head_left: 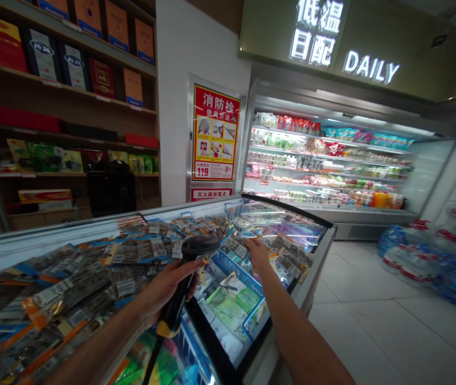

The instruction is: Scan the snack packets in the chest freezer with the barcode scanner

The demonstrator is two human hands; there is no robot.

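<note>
My left hand (171, 283) is wrapped round the handle of a black barcode scanner (199, 245) with a yellow-and-black base and a cable trailing down. The scanner's head tilts right, towards my other hand. My right hand (257, 255) reaches over the chest freezer, with its fingers closed on the edge of a small flat packet (236, 246). Many similar packets (139, 251) with orange and blue ends lie heaped over the freezer's glass top to the left. More packets (292, 254) lie just right of my right hand.
Under the glass, a blue wire basket (236, 271) and green-and-white bags (233, 302) show. The freezer's rim (324, 251) runs along the right. Behind stand a lit refrigerated display (324, 160) and shelves of boxes (63, 69). Bottled water packs (416, 262) stand on the tiled floor.
</note>
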